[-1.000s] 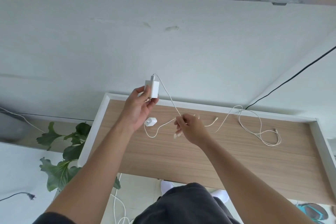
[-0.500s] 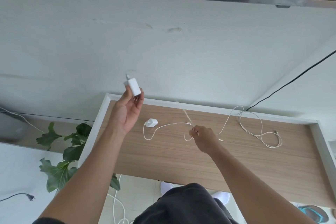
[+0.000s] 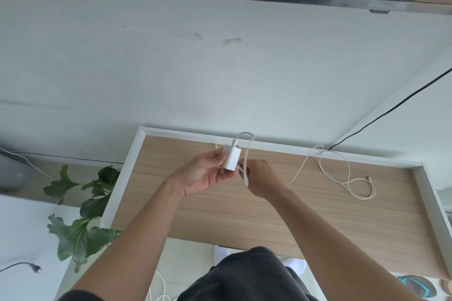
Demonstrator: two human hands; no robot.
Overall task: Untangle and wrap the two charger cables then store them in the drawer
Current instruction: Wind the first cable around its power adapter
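My left hand [image 3: 204, 173] grips a white charger plug [image 3: 232, 160] above the wooden desk [image 3: 269, 215]. A white cable [image 3: 245, 137] loops up from the plug and comes down to my right hand [image 3: 263, 178], which pinches it just right of the plug. A short length of cable hangs below that hand. A second white cable [image 3: 342, 176] lies loosely coiled on the right part of the desk, with one strand running back toward my right hand. The small second plug seen earlier on the desk is hidden behind my hands.
The desk has a raised white rim [image 3: 428, 193] at the back and right, set against a white wall. A black cord [image 3: 391, 110] runs down the wall at right. A green plant [image 3: 83, 215] stands left of the desk. No drawer is in view.
My left hand brought the plug from the upper left to the middle, next to my right hand. My right hand rose from the desk with the cable, which now loops over the plug.
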